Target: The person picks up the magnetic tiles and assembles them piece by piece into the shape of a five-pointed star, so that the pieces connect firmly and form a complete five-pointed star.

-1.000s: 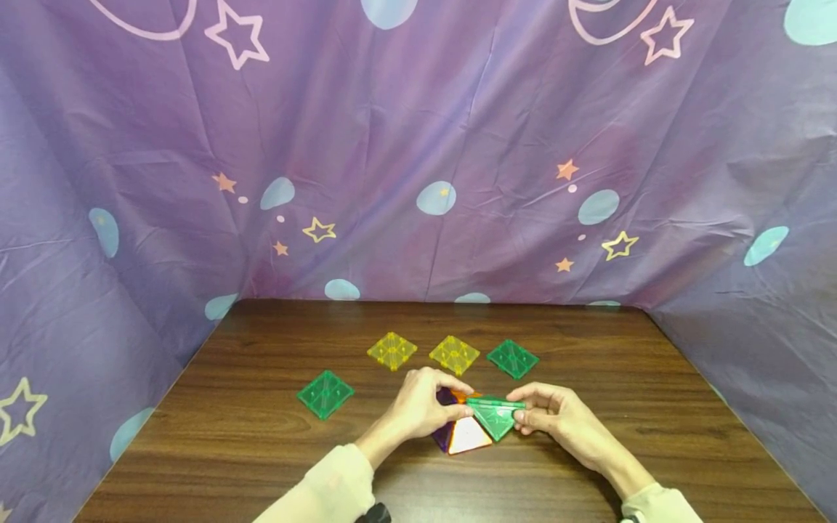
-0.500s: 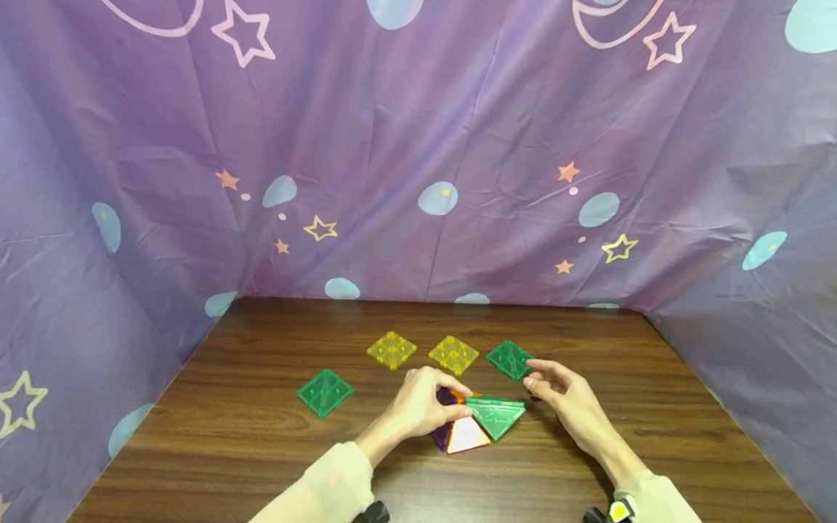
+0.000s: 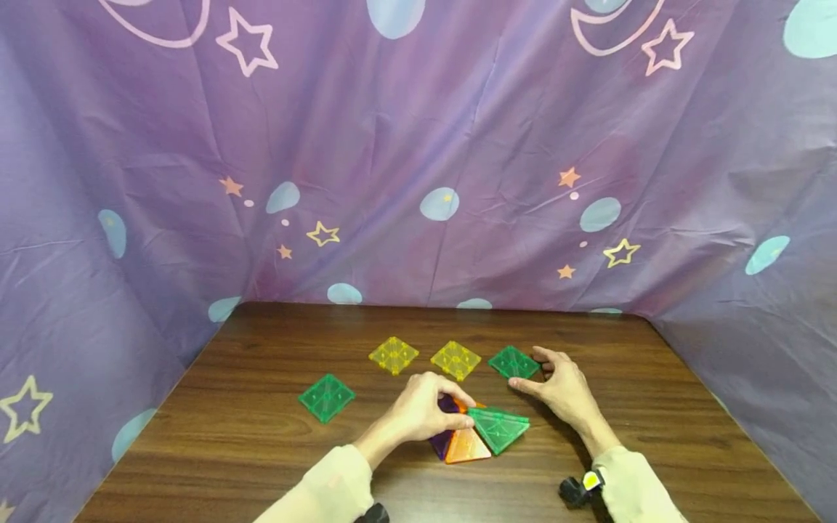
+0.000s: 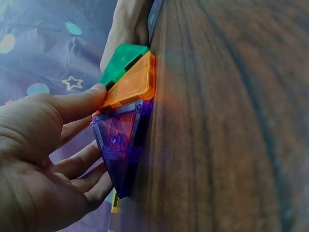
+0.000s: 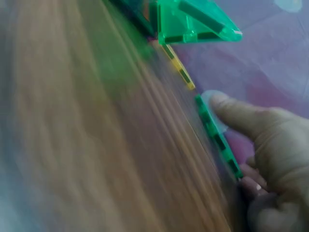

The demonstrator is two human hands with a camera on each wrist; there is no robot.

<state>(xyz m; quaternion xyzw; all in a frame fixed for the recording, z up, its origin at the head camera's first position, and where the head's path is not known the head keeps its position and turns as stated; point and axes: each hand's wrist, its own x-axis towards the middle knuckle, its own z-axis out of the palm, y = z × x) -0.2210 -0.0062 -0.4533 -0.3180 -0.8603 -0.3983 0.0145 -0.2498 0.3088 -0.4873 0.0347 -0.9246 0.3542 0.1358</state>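
Left fingers [image 3: 456, 393] tight on tile cluster [image 3: 468, 444], right fingers [image 3: 527, 386] parted around green tile [image 3: 514, 362], yellow tile [image 3: 455, 360] alongside.

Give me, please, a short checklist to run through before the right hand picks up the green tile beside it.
1. Left hand on the model: ok, thumb and fingers touch its upper part.
2. Right hand at the green tile: ok, thumb and fingers around its edges.
3. Firm grip on that tile: cannot tell.
4. Tile flat on the table: ok.
5. Yellow tiles apart from the right hand: ok.
6. Model's green panel securely joined: cannot tell.
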